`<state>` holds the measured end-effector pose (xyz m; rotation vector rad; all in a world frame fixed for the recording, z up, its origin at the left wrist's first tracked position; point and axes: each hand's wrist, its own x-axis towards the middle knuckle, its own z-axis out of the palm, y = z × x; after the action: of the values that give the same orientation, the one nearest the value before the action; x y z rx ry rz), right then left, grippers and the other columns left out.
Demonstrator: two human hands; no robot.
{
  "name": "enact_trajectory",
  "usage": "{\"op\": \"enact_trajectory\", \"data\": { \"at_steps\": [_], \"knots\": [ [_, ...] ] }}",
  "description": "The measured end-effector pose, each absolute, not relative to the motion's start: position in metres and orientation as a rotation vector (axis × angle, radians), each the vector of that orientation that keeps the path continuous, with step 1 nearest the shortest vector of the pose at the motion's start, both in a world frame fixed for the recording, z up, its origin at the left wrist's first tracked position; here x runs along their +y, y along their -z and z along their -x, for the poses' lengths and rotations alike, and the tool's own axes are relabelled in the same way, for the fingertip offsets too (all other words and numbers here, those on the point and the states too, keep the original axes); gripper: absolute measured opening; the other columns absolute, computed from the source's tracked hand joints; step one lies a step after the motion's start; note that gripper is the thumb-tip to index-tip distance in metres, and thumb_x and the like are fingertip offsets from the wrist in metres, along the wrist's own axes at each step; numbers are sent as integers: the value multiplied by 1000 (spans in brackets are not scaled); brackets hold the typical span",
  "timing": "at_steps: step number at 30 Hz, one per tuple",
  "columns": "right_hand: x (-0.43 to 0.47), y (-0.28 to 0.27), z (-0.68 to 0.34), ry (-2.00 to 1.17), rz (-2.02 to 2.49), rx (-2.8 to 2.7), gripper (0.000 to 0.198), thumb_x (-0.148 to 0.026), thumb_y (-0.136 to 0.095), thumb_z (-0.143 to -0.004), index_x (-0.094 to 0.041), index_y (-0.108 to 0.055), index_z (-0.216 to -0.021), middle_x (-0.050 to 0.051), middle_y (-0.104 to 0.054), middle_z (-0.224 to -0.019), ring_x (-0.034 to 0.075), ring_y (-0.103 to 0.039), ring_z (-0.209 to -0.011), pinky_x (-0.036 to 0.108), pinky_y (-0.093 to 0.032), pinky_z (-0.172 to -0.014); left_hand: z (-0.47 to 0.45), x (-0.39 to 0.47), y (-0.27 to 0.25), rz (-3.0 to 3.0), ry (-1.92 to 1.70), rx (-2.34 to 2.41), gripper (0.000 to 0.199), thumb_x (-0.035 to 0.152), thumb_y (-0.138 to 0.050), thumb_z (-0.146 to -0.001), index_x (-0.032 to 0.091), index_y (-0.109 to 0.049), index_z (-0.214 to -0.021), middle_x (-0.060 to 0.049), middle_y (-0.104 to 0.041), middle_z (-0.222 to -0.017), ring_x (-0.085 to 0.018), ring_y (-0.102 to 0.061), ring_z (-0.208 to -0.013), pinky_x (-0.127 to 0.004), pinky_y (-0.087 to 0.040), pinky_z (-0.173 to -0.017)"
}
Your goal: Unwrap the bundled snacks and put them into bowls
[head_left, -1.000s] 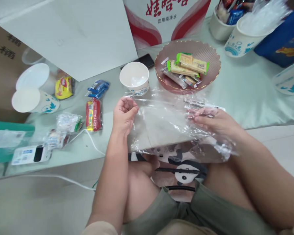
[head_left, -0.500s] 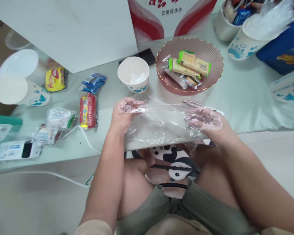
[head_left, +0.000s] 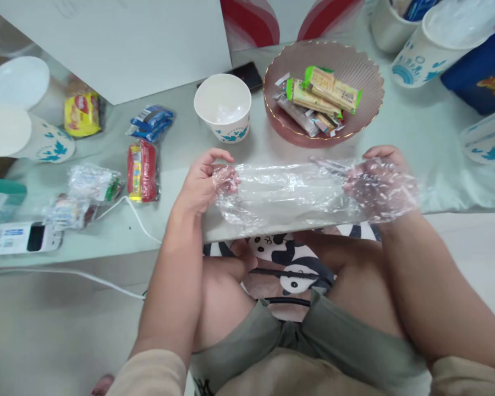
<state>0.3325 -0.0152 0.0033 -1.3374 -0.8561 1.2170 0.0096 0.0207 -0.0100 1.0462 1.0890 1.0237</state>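
A clear plastic bag [head_left: 289, 192] is stretched sideways between my hands, just above the table's front edge. My left hand [head_left: 208, 181] is closed on its left end, thumb and fingers pinching the film, with the index finger raised. My right hand [head_left: 375, 181] is at the other end, with crinkled film over its fingers and palm; its fingers are curled around the plastic. Whether that hand is inside the bag or behind it, I cannot tell. Beyond the bag stand a white paper cup [head_left: 223, 107] with a blue leaf print and a pink ribbed bowl [head_left: 365, 82] holding wrapped snack bars [head_left: 332, 91].
Left on the table are a red snack pack [head_left: 143, 170], blue packets [head_left: 152, 124], a yellow packet [head_left: 82, 114], clear-wrapped items [head_left: 93, 181], paper cups [head_left: 45, 137] and a white cable [head_left: 142, 220]. A dark phone [head_left: 247, 76] lies behind the cup. More cups [head_left: 431, 52] stand at right.
My hands have moved apart, the right one outward, and the bag is pulled wider and flatter. Film that covered my left fingers now covers less of them. The view has tilted down slightly.
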Motion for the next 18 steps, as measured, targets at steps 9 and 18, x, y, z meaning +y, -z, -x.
{"op": "enact_trajectory", "data": {
  "at_steps": [9,18],
  "knots": [
    [-20,-16,-335,-1338,1401,-713,29,-39,-86,-43,-23,-72,-63,3,-70,-69,16,-65,-60,30,-53,-56,-10,22,1,-842,-1139,1113,23,32,-62,-82,17,-59,-65,-5,-66,-79,-17,-69,-74,-27,-58,-64],
    [-24,-5,-329,-1229,1649,-1033,35,-39,-84,-54,-22,-69,-81,1,-66,-71,15,-57,-60,27,-41,-53,-8,20,1,-945,-1024,1211,46,12,-82,-59,22,-61,-99,-3,-62,-108,-18,-73,-84,-18,-42,-46]
  ]
}}
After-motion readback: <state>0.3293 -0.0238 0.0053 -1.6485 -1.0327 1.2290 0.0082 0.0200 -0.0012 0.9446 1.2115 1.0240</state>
